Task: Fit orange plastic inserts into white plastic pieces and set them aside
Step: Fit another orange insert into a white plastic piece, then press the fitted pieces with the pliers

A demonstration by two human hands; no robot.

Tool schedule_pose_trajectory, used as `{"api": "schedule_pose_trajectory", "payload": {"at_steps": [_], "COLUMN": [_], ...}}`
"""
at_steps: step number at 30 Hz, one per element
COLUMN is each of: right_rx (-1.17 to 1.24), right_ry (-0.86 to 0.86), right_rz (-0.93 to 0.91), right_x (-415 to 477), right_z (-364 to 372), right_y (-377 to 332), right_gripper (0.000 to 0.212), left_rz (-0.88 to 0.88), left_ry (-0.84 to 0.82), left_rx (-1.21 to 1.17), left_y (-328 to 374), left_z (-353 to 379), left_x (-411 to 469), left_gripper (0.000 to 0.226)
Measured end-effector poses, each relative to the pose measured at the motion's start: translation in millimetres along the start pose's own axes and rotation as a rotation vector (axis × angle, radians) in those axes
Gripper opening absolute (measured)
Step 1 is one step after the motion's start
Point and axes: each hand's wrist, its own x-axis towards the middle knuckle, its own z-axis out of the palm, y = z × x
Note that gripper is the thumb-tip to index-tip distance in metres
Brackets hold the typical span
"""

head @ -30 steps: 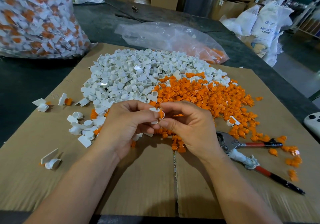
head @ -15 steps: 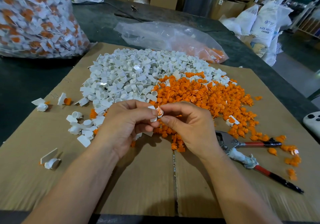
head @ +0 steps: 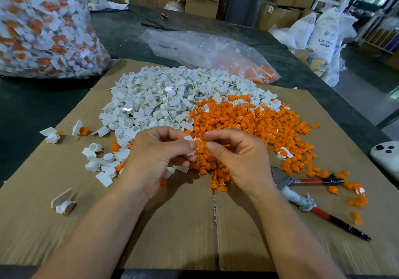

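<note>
The white piece [head: 190,152] is held just above the near edge of the heaps, at the middle of the cardboard sheet [head: 172,224], with an orange insert [head: 198,143] seated in its ring. The left hand [head: 157,158] pinches the piece between thumb and curled fingers. The right hand [head: 239,158], fingers curled, pinches the ring's right side between thumb and forefinger.

At 12 o'clock from the held piece lies the heap of white pieces [head: 151,106]. The heap of orange inserts [head: 248,123] touches it and spreads to 2 o'clock. Three fitted pieces lie apart on the cardboard: two at 9 o'clock [head: 51,135] [head: 79,128] and one at 8 o'clock [head: 63,203]. Red-handled pliers [head: 302,181] lie at 4 o'clock, just beside the right wrist.

On the dark table [head: 43,106], a full bag of fitted pieces [head: 43,30] stands at 10 o'clock. A slack clear bag [head: 205,50] lies at 12 o'clock, and a white phone [head: 386,155] at 3 o'clock.
</note>
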Motion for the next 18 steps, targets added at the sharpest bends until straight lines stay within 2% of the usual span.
{"api": "schedule_pose_trajectory", "payload": {"at_steps": [3,7,11,14,18], "right_rx": [-0.030,-0.076,-0.253,-0.381,-0.517], "right_ry": [0.108,0.187,0.251,0.208,0.014], "right_rz": [0.042,0.092,0.198,0.340,0.485], "right_x": [1.7,-5.3,-25.3,-39.7,-57.8], "right_z": [-16.8,-50.5,-95.3,-127.2,-154.2], "right_y": [-7.1,-15.5,-13.7,-7.9,-1.0], "right_gripper": [0.028,0.012,0.012,0.017,0.047], "left_rz": [0.032,0.044,0.043,0.037,0.037], "left_ry": [-0.001,-0.002,-0.015,-0.019,-0.010], "left_rx": [-0.005,0.011,0.021,0.002,-0.021], "left_y": [-1.8,-4.2,-4.9,-4.3,-4.2], "left_z": [-0.1,-2.0,-2.1,-1.3,-1.7], "left_x": [0.1,1.6,2.4,2.1,2.7], "left_gripper": [0.015,0.014,0.012,0.014,0.016]}}
